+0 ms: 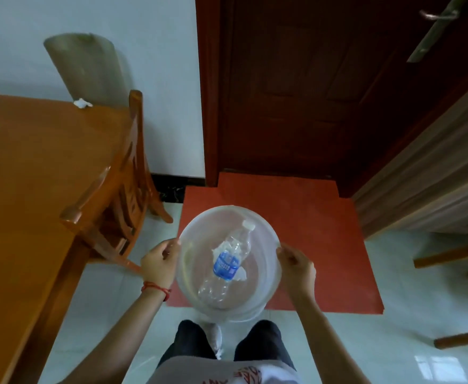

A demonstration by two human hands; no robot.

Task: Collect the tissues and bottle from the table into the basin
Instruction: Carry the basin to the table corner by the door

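Clear basin [266,239], bottle [228,266] lying inside, perhaps tissues [241,275] beneath

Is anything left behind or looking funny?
Yes. One crumpled white tissue sits alone at the wooden table's far edge, though the clear plastic bottle already lies in the translucent round basin.

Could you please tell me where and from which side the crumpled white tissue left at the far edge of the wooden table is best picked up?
Pinch the crumpled white tissue by its raised middle, coming from above. It lies low and loose on the orange-brown wooden table, so a side approach would likely just push it. Both the left hand and right hand currently hold the translucent plastic basin, so one must let go first.
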